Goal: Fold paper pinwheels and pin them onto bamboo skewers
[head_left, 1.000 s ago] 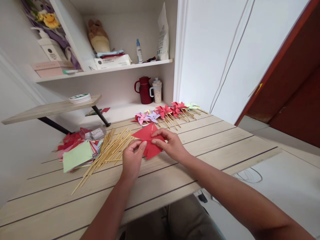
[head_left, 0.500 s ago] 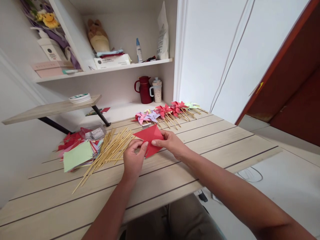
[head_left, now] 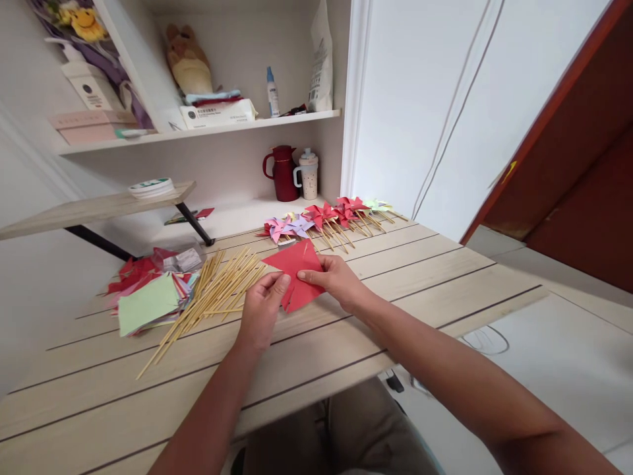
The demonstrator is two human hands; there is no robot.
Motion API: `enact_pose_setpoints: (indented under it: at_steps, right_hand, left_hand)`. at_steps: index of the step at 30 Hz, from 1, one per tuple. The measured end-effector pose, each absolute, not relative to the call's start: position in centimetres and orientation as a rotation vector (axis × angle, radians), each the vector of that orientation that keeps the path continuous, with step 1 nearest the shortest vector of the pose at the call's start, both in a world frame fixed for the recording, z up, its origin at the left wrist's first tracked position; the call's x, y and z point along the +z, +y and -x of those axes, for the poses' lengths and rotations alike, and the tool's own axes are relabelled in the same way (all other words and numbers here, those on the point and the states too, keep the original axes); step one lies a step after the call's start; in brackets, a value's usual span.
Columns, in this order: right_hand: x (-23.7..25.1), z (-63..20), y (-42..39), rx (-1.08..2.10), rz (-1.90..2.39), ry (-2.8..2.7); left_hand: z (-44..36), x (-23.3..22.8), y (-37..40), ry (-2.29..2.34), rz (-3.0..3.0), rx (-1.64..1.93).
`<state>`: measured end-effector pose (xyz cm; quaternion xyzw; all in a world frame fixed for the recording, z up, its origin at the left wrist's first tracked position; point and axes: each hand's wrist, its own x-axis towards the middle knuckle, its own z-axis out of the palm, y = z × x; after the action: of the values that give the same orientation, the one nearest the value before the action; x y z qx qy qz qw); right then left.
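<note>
A red square of paper (head_left: pixel 301 264) with slits running in from its corners is held up over the table between both hands. My left hand (head_left: pixel 262 303) pinches its left edge between thumb and fingers. On the other side, my right hand (head_left: pixel 336 280) grips the sheet with the thumb laid on its face and the fingers behind it. Thin wooden sticks (head_left: pixel 212 297) lie in a loose heap just left of my left hand. Beyond the paper, finished paper pinwheels (head_left: pixel 321 216) on sticks rest in a row.
Stacked coloured paper (head_left: pixel 148 303) and a clear plastic bag (head_left: pixel 185 259) lie at the left of the slatted table (head_left: pixel 316 369). A small raised wooden shelf (head_left: pixel 99 211) stands over the back left. A dark red jug (head_left: pixel 285 175) and a lidded cup (head_left: pixel 309 175) stand at the back.
The red paper's lower left flap sits differently, and my left hand has shifted slightly left to the sheet's edge. My right hand keeps its hold. The whole view has moved slightly.
</note>
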<state>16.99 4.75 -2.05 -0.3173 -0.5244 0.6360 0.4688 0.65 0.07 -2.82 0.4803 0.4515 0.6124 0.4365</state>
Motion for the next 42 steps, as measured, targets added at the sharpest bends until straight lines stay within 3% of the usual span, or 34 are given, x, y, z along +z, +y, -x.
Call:
enact_pose_setpoints:
  at_steps: [12,22,31,42]
  right_hand:
    - [-2.3,-16.7,4.5,1.518,0.703,-1.371]
    - [-2.2,-17.2,3.8,0.409,0.657,-1.733]
    - [-3.8,-15.1,2.3,-0.220,0.607,-2.019]
    - [-3.8,-15.0,2.8,-0.164,0.616,-1.895]
  left_hand:
    - [-0.4,-3.1,0.7,1.097,-0.995,1.540]
    - [0.6,-2.4,0.8,1.004,-0.669,1.758]
    - [0.6,-2.3,0.9,0.794,-0.640,1.820]
    - [0.3,-2.2,0.7,0.799,-0.725,1.748]
